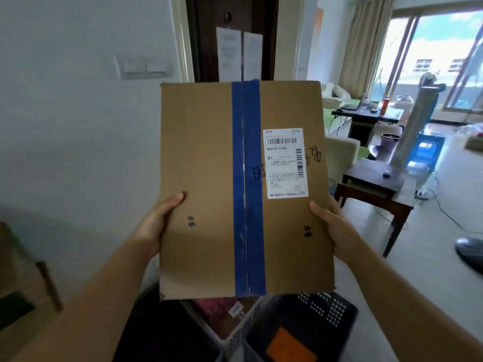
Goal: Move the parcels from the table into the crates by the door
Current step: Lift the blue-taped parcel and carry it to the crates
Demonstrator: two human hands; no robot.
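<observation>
Parcel (203, 152): held up over the crates (321, 314).
Left hand (154, 223): grips the left edge, thumb on its face, fingers hidden behind.
Right hand (330, 226): grips the right edge likewise.

Arms extended; left hand (154, 223), right hand (332, 226) grip parcel (203, 152) sides, thumbs atop.

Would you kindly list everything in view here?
box: one, brown with blue tape and a white label, held before the door
white crate: one, on the floor below the box
dark crate: one, right of the white crate, something orange inside
door: one, dark brown, behind the box
papers: two, white, on the door
light switch: one, white, wall at left
low table: one, dark wood, at right
left hand: grips the box's left edge
right hand: grips the box's right edge
</observation>
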